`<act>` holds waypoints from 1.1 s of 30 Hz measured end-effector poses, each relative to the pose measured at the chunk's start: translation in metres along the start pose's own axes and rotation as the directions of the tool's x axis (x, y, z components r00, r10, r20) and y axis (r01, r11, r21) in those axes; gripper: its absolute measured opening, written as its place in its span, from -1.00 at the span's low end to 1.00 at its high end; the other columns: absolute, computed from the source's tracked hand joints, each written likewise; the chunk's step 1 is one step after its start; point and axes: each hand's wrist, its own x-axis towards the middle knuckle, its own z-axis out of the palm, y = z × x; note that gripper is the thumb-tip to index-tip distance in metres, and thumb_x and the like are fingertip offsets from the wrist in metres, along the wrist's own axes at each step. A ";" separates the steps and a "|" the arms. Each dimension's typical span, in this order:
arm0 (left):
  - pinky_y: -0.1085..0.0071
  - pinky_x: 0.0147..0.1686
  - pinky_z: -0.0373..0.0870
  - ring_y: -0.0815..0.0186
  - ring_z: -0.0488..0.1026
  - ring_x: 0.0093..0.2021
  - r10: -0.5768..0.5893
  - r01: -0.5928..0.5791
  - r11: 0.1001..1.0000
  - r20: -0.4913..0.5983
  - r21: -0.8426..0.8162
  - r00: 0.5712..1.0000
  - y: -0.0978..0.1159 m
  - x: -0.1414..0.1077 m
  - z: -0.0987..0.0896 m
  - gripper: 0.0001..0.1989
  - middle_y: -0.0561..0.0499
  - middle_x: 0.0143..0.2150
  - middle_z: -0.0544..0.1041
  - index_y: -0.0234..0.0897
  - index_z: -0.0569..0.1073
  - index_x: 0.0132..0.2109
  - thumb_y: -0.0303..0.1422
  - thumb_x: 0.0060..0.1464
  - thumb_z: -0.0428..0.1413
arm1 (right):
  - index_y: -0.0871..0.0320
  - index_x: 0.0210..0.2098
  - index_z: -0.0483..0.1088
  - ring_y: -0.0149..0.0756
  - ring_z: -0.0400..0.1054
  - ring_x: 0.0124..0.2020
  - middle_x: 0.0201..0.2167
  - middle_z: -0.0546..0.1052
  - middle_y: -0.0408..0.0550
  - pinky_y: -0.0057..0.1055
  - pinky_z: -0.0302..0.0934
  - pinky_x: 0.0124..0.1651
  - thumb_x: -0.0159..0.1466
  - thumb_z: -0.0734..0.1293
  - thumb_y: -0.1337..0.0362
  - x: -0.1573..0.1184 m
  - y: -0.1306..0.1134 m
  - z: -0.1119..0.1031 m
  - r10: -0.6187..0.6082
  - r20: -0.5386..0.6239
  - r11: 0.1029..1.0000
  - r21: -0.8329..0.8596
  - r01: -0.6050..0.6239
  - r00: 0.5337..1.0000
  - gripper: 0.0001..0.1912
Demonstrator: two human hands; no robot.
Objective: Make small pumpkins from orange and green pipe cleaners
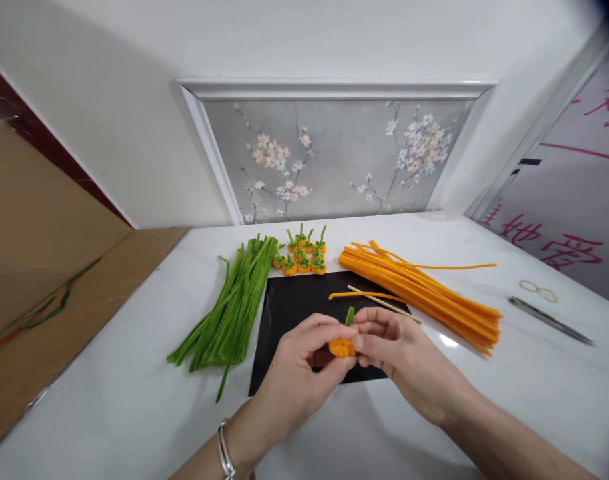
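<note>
Above the black mat [284, 307], my left hand [304, 363] pinches a small orange pumpkin-like piece [341, 347] between thumb and fingers. A short green stem [350, 316] sticks up from it. My right hand [391, 343] is closed at the right side of the same piece, its thumb and fingertips touching it near the stem. An orange pipe cleaner [364, 295] and a thin wooden stick [384, 304] lie crossed on the mat behind my hands. Fingers partly cover the piece.
Left of the mat lies a bundle of green pipe cleaners [234, 307]; right of it, an orange bundle [424, 293]. Several finished small pumpkins [304, 257] stand behind the mat. Tweezers [551, 320] and two rubber bands [538, 291] rest at the right. Cardboard [84, 333] is far left.
</note>
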 end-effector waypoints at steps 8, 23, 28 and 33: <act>0.50 -0.28 0.47 0.38 0.46 -0.25 -0.089 0.084 0.984 -0.028 -0.154 0.996 0.007 0.003 0.000 -0.68 0.01 -0.20 0.43 -0.18 0.53 -0.05 -0.52 0.01 0.20 | 0.17 -0.22 0.40 -0.49 0.32 -0.50 -0.39 0.48 -0.16 -0.49 0.25 -0.38 0.07 0.51 0.12 -0.001 -0.003 -0.008 -0.039 0.065 0.996 -0.079 0.044 0.997 -0.62; 0.43 -0.20 0.52 0.29 0.46 -0.11 -0.064 0.068 0.992 -0.035 0.107 0.997 0.001 0.002 0.000 -0.69 -0.04 -0.05 0.41 -0.21 0.46 -0.04 -0.55 0.05 0.13 | 0.18 -0.35 0.38 -0.44 0.33 -0.53 -0.48 0.47 -0.15 -0.45 0.34 -0.42 0.15 0.40 0.00 0.003 -0.002 -0.002 -0.215 0.123 0.874 -0.419 0.248 0.969 -0.66; 0.42 -0.20 0.53 0.31 0.48 -0.15 -0.055 0.056 0.998 -0.034 0.025 0.998 0.003 0.004 0.001 -0.62 -0.05 -0.08 0.42 -0.20 0.48 0.03 -0.57 0.06 0.10 | 0.19 -0.31 0.42 -0.41 0.37 -0.54 -0.43 0.52 -0.10 -0.42 0.37 -0.42 0.10 0.43 -0.06 0.004 -0.003 -0.002 -0.247 0.027 0.884 -0.402 0.237 0.969 -0.58; 0.34 -0.06 0.49 0.27 0.51 -0.08 -0.146 0.129 0.965 -0.058 -0.227 0.988 0.000 0.006 0.000 -0.57 -0.06 -0.04 0.51 -0.20 0.42 0.10 -0.52 0.06 0.15 | 0.22 -0.28 0.44 -0.38 0.38 -0.51 -0.50 0.47 -0.10 -0.41 0.39 -0.40 0.21 0.34 -0.09 0.006 -0.002 -0.008 -0.284 0.061 0.881 -0.377 0.286 0.957 -0.56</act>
